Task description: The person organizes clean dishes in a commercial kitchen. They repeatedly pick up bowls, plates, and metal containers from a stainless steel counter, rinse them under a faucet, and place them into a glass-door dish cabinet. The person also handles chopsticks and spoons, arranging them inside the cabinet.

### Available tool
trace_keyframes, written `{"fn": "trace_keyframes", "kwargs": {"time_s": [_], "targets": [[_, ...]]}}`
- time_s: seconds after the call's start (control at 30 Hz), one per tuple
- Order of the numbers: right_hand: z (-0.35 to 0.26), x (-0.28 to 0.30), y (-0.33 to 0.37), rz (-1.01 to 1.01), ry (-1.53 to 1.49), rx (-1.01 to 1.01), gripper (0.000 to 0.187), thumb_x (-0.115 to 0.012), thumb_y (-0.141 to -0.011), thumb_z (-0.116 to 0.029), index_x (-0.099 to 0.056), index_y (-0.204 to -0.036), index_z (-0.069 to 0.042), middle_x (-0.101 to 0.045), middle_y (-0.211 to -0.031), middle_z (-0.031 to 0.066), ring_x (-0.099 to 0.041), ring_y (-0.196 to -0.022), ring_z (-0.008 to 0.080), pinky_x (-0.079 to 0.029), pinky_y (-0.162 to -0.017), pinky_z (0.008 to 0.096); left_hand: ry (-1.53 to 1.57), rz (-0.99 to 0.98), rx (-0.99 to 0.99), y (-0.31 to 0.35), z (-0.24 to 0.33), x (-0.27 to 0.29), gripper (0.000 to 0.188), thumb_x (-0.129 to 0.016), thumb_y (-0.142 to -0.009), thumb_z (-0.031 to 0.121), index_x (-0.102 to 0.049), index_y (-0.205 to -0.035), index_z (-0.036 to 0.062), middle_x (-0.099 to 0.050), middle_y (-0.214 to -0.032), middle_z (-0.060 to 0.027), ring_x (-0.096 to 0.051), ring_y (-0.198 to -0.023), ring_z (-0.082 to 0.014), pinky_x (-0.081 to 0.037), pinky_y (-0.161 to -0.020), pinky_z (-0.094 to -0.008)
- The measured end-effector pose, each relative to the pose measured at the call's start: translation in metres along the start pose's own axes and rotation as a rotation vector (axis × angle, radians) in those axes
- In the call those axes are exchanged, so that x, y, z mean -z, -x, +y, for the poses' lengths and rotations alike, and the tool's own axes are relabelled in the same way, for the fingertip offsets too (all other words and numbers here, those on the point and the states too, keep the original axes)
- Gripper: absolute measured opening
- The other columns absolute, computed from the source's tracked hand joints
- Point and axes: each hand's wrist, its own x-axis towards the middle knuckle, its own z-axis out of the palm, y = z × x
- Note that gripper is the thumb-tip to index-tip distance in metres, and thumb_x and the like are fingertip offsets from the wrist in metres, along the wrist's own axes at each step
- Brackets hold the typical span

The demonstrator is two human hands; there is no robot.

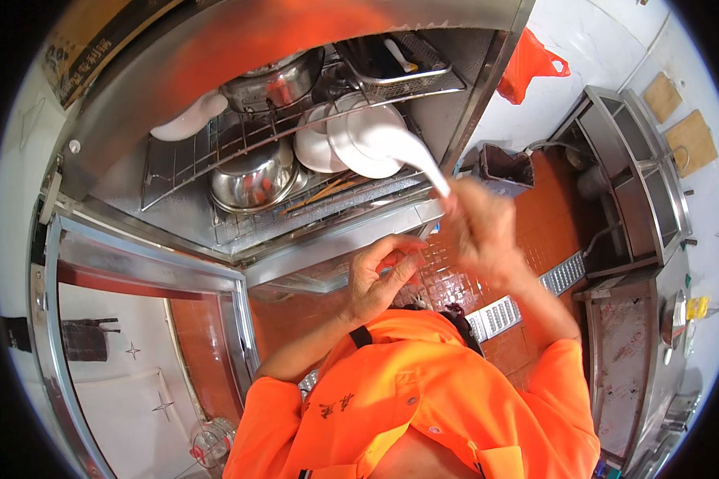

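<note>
My right hand (487,235) is closed around the handle of a white spoon (411,152), blurred by motion. Its bowl end is in front of the white bowls (315,144) on the wire rack of a steel cabinet. Closer to my body, my left hand (382,275) hovers below the cabinet's front edge, fingers loosely bent and apart from the thumb, with nothing visible in it. Beside the bowls sits a shiny steel pot (252,176), and several wooden chopsticks (321,193) lie near it.
A wire shelf (216,162) crosses the cabinet, with another steel pot (276,84) and a wire basket (399,76) higher up. The cabinet's framed door (152,247) hangs open at left. Across the tiled floor stand a bin (506,169) and a steel counter (635,172).
</note>
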Motion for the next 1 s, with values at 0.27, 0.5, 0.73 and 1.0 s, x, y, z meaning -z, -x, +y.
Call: {"fn": "trace_keyframes", "kwargs": {"time_s": [0.27,0.5,0.73,1.0], "targets": [[0.027,0.022,-0.127,0.026,0.785,0.236,0.010,-0.058,-0.078,-0.012,-0.063,-0.084,-0.005,-0.063,-0.074,0.0141,-0.062,-0.067,0.0345,-0.047,-0.054,0.0434,-0.018,-0.032,0.143,0.012,-0.024,0.006,0.016,-0.054,-0.091,0.010,-0.063,-0.094,-0.0038,-0.062,-0.076,-0.0055,-0.056,-0.061,-0.0070,-0.046,-0.056,-0.0199],[0.047,-0.010,-0.185,-0.160,0.891,0.129,0.021,-0.057,-0.081,-0.013,-0.060,-0.100,-0.005,-0.060,-0.091,0.0180,-0.057,-0.083,0.0355,-0.044,-0.071,0.0438,-0.029,0.060,0.155,0.029,-0.036,0.024,0.014,-0.055,-0.090,0.009,-0.064,-0.090,-0.0017,-0.062,-0.070,-0.0041,-0.055,-0.055,-0.0053,-0.044,-0.049,-0.0182],[0.057,-0.017,-0.204,-0.291,0.763,0.106,0.029,-0.049,-0.085,-0.027,-0.058,-0.110,-0.015,-0.058,-0.113,0.0145,-0.052,-0.105,0.0354,-0.040,-0.088,0.0455,-0.008,0.141,0.281,0.045,-0.049,0.041,0.015,-0.056,-0.090,0.011,-0.065,-0.090,-0.0012,-0.062,-0.070,-0.0049,-0.058,-0.054,-0.0078,-0.046,-0.047,-0.0201],[0.049,-0.006,-0.199,-0.283,0.717,0.146,0.032,-0.050,-0.087,-0.030,-0.058,-0.111,-0.010,-0.058,-0.111,0.0166,-0.053,-0.104,0.0345,-0.040,-0.090,0.0437,-0.025,0.136,0.353,0.052,-0.064,0.047,0.016,-0.056,-0.090,0.012,-0.064,-0.091,-0.0012,-0.062,-0.070,-0.0046,-0.057,-0.054,-0.0079,-0.045,-0.047,-0.0197]]}}
